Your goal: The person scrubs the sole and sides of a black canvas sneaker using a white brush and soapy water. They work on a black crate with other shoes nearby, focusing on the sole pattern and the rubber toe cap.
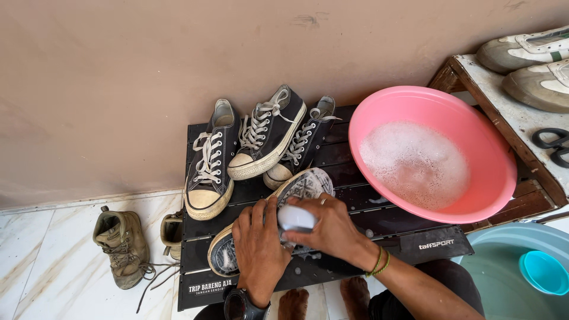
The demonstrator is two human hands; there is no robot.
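The left hand (pixel 258 252) presses an upturned sneaker (pixel 269 222) sole-up on the black worktop (pixel 385 228) so it lies steady, fingers clamped over its side, while the right hand (pixel 329 228) has its fingers closed on a white brush (pixel 296 217) on the sole. Beyond the fingers stand three more dark sneakers (pixel 267 136) — right of them, one pink basin (pixel 432 154) of suds within reach; to their left, two tan boots (pixel 121 240) on the floor.

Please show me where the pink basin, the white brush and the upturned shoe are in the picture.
pink basin (pixel 496 155): head view, on its bare right inner wall.
white brush (pixel 296 217): head view, on its white back under the right hand.
upturned shoe (pixel 305 185): head view, on its patterned sole.
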